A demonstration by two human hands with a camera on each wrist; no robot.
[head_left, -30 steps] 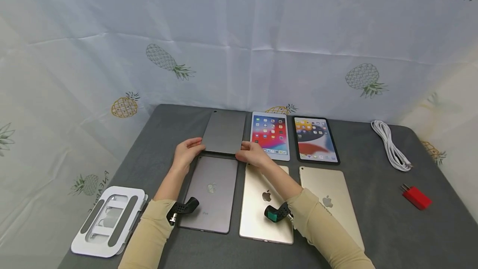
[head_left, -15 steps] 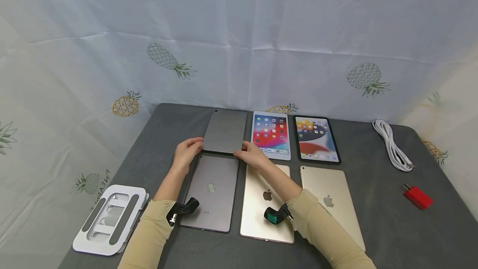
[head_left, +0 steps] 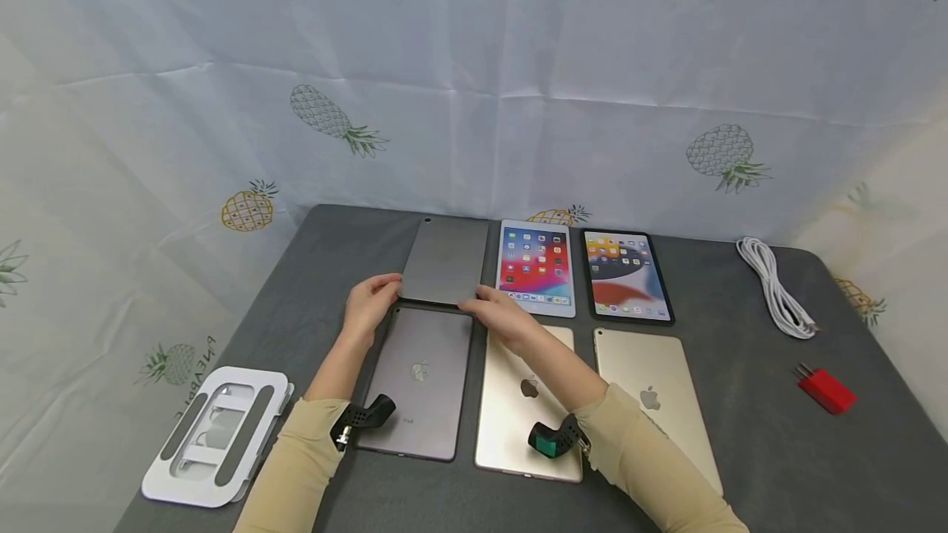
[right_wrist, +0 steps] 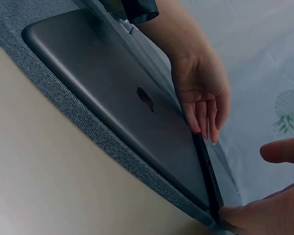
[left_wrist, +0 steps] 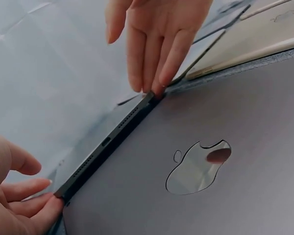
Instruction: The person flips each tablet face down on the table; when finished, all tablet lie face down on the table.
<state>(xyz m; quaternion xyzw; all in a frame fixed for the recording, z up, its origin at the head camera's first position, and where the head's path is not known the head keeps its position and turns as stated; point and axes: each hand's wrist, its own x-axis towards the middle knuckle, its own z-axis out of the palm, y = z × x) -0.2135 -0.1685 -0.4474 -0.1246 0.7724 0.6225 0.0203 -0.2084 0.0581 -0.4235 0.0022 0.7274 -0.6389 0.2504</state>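
A dark grey tablet (head_left: 444,260) lies back up at the left of the far row, its near edge with ports (left_wrist: 108,144) slightly raised. My left hand (head_left: 370,303) touches its near left corner with its fingertips (left_wrist: 49,203), thumb held apart. My right hand (head_left: 499,315) sets straight fingertips (left_wrist: 154,85) on the near right corner, thumb off it. Just below lies a grey tablet with an apple logo (head_left: 422,377), beside a gold tablet (head_left: 518,410).
A second gold tablet (head_left: 652,401) lies at the near right. Two lit tablets, one white (head_left: 536,266) and one black (head_left: 626,274), sit in the far row. A white cable (head_left: 773,286), a red charger (head_left: 825,389) and a white stand (head_left: 215,434) rest on the grey table (head_left: 741,451).
My right hand has slid slightly left along the dark tablet's near edge and its wrist has drawn back. The left hand and tablet have hardly moved.
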